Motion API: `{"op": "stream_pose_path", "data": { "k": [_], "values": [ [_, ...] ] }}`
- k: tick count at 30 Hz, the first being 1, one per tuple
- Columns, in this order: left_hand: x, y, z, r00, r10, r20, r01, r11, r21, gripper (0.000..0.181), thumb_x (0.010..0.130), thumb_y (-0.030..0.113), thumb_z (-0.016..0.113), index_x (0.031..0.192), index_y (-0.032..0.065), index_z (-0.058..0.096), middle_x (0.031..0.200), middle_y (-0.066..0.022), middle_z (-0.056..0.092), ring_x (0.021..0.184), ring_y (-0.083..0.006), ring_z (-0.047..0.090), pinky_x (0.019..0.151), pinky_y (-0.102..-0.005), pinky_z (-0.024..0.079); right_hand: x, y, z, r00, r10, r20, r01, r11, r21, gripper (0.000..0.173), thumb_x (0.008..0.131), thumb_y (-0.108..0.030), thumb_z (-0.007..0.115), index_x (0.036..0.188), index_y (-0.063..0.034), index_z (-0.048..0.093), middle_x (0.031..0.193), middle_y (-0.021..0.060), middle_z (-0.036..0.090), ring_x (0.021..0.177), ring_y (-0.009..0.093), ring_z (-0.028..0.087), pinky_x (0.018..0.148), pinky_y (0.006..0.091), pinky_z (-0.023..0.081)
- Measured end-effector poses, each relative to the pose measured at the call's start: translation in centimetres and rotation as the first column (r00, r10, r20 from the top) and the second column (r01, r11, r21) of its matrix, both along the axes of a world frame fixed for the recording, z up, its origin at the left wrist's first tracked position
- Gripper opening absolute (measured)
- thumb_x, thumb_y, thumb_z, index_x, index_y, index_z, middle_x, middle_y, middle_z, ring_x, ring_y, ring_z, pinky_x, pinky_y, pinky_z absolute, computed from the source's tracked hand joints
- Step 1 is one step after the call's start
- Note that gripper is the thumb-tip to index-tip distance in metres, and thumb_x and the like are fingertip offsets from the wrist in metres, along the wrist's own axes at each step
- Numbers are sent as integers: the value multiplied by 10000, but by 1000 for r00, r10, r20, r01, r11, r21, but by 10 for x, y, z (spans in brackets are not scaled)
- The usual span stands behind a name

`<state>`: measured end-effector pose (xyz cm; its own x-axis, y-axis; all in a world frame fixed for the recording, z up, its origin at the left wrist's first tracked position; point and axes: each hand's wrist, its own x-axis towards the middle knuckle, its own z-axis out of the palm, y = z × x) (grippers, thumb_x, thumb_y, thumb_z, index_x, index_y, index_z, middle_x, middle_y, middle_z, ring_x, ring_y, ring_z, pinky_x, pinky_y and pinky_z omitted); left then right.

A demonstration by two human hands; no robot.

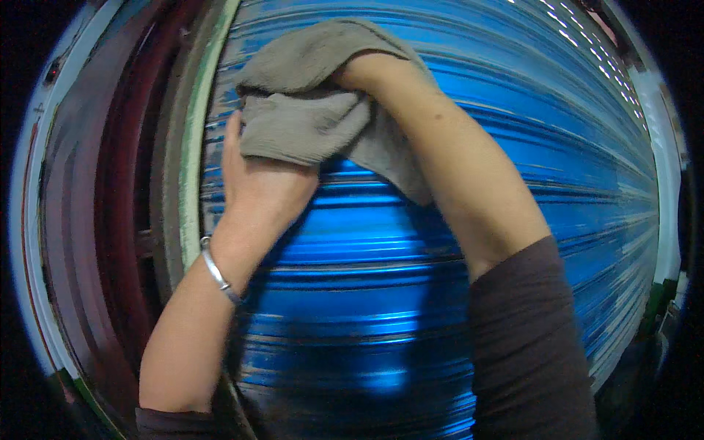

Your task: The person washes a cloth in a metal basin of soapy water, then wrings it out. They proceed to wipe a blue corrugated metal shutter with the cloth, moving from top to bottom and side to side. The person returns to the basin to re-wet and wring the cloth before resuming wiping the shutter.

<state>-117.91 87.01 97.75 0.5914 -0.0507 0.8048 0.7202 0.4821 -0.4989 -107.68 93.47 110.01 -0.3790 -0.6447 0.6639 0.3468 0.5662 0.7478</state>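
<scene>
A grey cloth is bunched against a blue corrugated metal roller shutter. My left hand comes up from below at the cloth's lower left; folds cover most of its fingers, and one digit shows along the left edge. My right hand reaches into the cloth from the right, with only its wrist side visible and the fingers hidden in the folds. Both hands hold the cloth up at the shutter, near its left side. One corner of the cloth hangs below my right forearm.
A pale green vertical frame edge borders the shutter on the left. Beyond it stands a dark red panel. Small bright slots show at the shutter's upper right. A white post rises at the far right.
</scene>
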Motion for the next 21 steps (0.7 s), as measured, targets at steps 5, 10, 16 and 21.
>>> {"op": "stream_pose_path", "data": {
  "k": [5, 10, 16, 21],
  "values": [
    [11, 22, 6, 961, 201, 189, -225, 967, 120, 380, 846, 250, 548, 1173, 61, 588, 1208, -140, 578, 1162, -312, 506, 997, -457, 338, 68, 71, -5, 988, -152, -34, 150, 988, -45, 308, 899, -330, 499, 1161, -224, 621, 1199, 72, 598, 1107, 283, 555, 946, 388, 432],
    [36, 53, 19, 970, 190, 151, -208, 972, 112, 392, 865, 260, 527, 1180, 32, 577, 1240, -144, 560, 1188, -311, 488, 1014, -468, 320, 151, 193, 13, 947, -175, -270, 159, 984, -81, 299, 854, -320, 557, 1134, -232, 612, 1139, 77, 616, 1039, 273, 587, 898, 369, 462],
    [65, 73, 23, 970, 170, 171, -194, 972, 133, 326, 847, 260, 548, 1005, -11, 638, 1113, -179, 622, 1117, -344, 537, 976, -502, 347, 269, 291, 12, 912, -257, -320, 187, 954, -234, 248, 864, -288, 555, 1075, -185, 632, 1078, 79, 630, 1005, 235, 599, 851, 335, 478],
    [76, 70, 21, 940, 217, 262, -250, 963, 99, 352, 851, 275, 566, 1057, -3, 629, 1152, -162, 610, 1145, -342, 515, 980, -497, 338, 360, 367, 29, 982, -119, -147, -30, 669, -743, 238, 883, -258, 508, 963, -73, 636, 922, 108, 629, 841, 229, 598, 746, 333, 474]
  ]
}}
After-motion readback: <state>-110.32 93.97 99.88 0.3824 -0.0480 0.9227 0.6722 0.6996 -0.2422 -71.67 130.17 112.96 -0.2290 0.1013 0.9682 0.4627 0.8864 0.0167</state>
